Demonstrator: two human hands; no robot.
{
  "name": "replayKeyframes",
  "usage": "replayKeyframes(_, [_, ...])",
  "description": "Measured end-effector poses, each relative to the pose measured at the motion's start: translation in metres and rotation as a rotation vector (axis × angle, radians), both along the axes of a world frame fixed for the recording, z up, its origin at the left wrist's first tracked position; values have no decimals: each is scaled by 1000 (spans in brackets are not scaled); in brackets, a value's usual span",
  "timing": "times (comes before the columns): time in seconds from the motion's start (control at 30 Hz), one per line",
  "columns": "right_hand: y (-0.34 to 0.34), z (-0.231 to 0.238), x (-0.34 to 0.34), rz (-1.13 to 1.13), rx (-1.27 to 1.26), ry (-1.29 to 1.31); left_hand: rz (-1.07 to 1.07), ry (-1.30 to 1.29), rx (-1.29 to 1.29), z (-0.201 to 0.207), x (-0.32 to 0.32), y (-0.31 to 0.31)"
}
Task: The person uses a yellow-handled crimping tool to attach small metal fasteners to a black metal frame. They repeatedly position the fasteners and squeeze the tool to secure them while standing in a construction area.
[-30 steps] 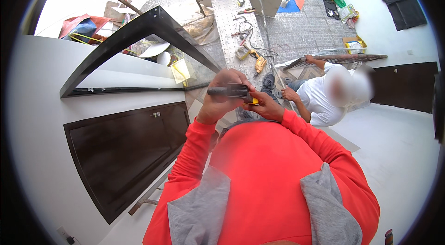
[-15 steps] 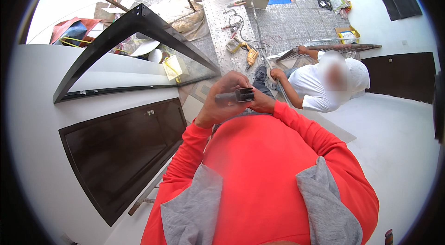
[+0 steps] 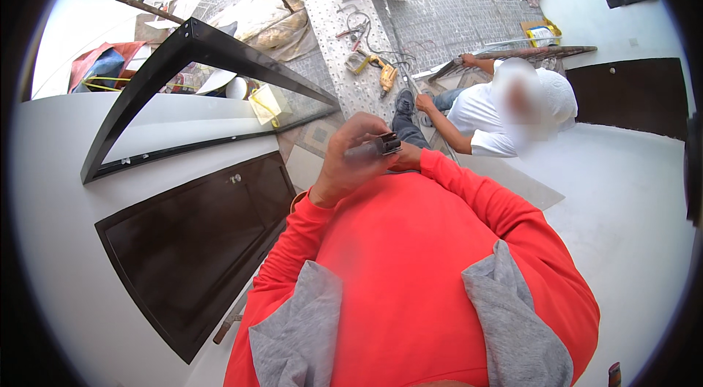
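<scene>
In front of my chest, my left hand (image 3: 344,160) is closed around a short dark piece (image 3: 384,144) with a slotted, open-looking end. I cannot make out its exact kind. The piece lies slightly tilted, its slotted end higher and pointing right. Close behind that end is my right hand (image 3: 407,158), and its fingers are mostly hidden by the piece and by my left hand. Whether the right fingers also grip it does not show.
A black angled frame (image 3: 139,98) stands at left above a dark brown door (image 3: 198,240). Ahead, a perforated plank (image 3: 326,2) carries a yellow drill (image 3: 387,79), pliers and cables. At right, a person in white (image 3: 480,112) holds a long rod and a dark bar.
The dark piece has tilted, its slotted end rising slightly. My hands stay together in front of my chest. The whole view has shifted a little.
</scene>
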State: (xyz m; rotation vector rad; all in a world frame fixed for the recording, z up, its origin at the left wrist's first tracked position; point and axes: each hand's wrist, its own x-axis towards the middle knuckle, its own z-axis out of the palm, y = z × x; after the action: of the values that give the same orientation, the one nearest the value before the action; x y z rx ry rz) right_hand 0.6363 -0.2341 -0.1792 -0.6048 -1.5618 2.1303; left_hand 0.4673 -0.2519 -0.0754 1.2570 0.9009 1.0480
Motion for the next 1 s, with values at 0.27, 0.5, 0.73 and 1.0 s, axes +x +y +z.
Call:
replayKeyframes(0.27, [-10,-20,9,31,349,-9,41,201,-11,-22,9,-15])
replayKeyframes(0.5, [-30,-77,8,86,140,23,68,182,-127,-68,15,-35])
replayKeyframes(0.73, [-37,-84,-18,57,60,119,60,193,-253,-66,0,-38])
replayKeyframes(1.0, [-41,-91,-52,85,-64,21,1,165,-323,-35,-39,-20])
